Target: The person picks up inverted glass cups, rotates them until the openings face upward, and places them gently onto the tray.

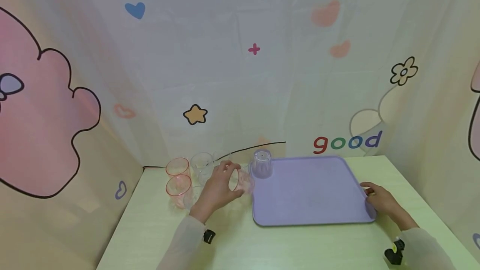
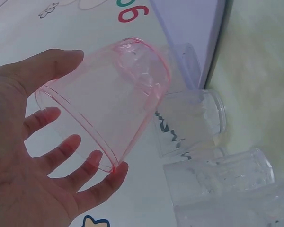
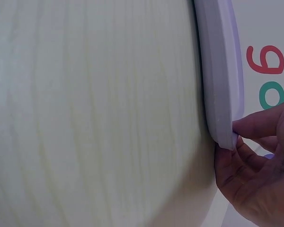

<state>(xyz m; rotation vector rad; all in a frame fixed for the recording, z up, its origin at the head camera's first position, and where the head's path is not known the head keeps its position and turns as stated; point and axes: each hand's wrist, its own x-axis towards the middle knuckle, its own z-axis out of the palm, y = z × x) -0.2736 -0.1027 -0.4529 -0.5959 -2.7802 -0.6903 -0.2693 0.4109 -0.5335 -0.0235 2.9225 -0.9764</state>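
My left hand (image 1: 217, 186) holds a clear pink cup (image 1: 246, 181) tipped on its side, just left of the lavender tray (image 1: 307, 195). In the left wrist view, thumb and fingertips grip this cup around its rim, with its base pointing away from the palm. At the tray's right edge, my right hand (image 1: 383, 200) pinches the rim; the right wrist view shows the thumb on top and fingers beneath. An upside-down clear purplish cup (image 1: 262, 164) stands in the tray's back left corner.
Two pink-rimmed cups (image 1: 179, 191) stand upright on the left of the pale wooden table (image 1: 292, 247). Several clear cups (image 1: 201, 161) are beside them, partly hidden behind my left hand. A printed curtain (image 1: 225, 61) hangs along the back and sides.
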